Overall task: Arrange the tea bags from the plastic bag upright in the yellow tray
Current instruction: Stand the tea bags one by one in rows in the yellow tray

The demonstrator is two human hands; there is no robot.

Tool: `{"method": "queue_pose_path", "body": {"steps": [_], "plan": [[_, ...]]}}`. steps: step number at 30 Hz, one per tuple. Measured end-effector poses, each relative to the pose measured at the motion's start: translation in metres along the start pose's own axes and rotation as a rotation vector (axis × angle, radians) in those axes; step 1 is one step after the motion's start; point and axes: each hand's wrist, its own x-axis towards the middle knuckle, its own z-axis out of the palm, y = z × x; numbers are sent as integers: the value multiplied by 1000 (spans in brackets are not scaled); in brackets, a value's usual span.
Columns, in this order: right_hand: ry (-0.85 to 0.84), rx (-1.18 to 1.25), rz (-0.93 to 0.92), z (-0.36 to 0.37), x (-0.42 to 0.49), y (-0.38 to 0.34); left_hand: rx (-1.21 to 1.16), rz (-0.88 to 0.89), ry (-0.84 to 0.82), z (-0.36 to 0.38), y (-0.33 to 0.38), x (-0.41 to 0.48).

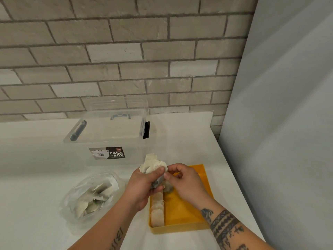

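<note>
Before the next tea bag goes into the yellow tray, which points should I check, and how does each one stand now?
1. Left grip holds the bundle of tea bags securely: ok.
2. Right grip pinches only one bag: cannot tell.
3. Row of bags in the yellow tray stands upright: ok.
4. Tray has bare floor beside the row: ok.
5. Plastic bag emptied: not ok, bags remain.

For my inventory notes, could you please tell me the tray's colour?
The tray is yellow; head view.

A home-like corner: a grey brick-pattern wall behind a white surface that carries a clear household storage box labelled "CASA BOX".
</note>
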Motion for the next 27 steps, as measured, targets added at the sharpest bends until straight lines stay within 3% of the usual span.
{"method": "queue_pose_path", "body": {"steps": [10, 15, 19, 27], "plan": [[77, -4, 28, -9, 0, 6, 58, 19, 13, 0, -4, 4], [-66, 21, -49, -18, 2, 2, 126, 63, -13, -2, -2, 6], [-97, -126, -48, -20, 9, 4, 142, 87, -12, -3, -1, 9], [37, -195, 126, -17, 17, 34, 73, 85, 167, -14, -6, 18]]}}
